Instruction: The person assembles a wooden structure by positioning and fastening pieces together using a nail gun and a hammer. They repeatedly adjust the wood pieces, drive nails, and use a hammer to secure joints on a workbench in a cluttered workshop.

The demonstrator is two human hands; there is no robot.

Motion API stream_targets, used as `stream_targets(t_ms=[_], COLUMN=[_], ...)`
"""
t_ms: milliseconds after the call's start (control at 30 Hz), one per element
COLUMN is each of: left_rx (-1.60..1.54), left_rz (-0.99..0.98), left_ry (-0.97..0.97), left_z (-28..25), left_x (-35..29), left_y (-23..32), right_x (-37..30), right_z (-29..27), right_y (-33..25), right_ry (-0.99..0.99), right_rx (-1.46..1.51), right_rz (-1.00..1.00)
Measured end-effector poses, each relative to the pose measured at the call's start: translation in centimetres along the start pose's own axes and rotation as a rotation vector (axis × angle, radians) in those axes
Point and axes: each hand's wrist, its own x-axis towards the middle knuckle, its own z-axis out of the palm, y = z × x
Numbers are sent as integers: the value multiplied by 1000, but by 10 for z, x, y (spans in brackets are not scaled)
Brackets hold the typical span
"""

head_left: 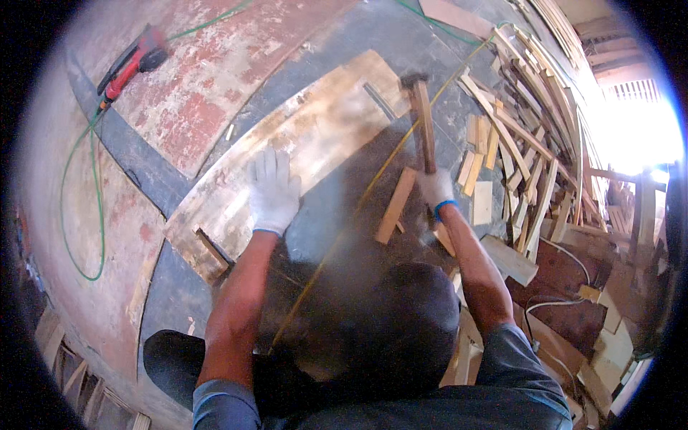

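A long, pale, stained wooden board [322, 107] lies at a slant in front of me. One narrow strip [380, 102] sits near its far end and another [212, 249] near its close end. My left hand [274, 193], in a white glove, rests flat on the board with fingers stretched out. To the right, my gloved right hand [436, 190] is closed around the lower handle of a hammer [425, 129]. The hammer's dark head points away from me, beside the board's far right corner. A short wooden block [395, 206] lies left of that hand.
A red and black power tool [134, 66] lies at the far left, with a thin green hose [63, 188] looping from it. Along the floor runs a yellow line [378, 174]. Wood offcuts [530, 143] are heaped at the right, with white cables [555, 304] nearer me.
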Motion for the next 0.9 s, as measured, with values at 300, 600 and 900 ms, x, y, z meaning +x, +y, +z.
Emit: stream_targets(t_ms=[300, 600, 900], left_rx=[-52, -86, -407], left_rz=[-22, -523, -1182], left_ry=[-41, 175, 156], left_z=[0, -80, -40], left_x=[-8, -46, -148], left_y=[-1, -69, -110], right_x=[-19, -103, -77], right_z=[26, 31, -1], right_y=[37, 8, -69], right_ry=[-36, -220, -226], right_rx=[0, 121, 256], right_rz=[131, 86, 13])
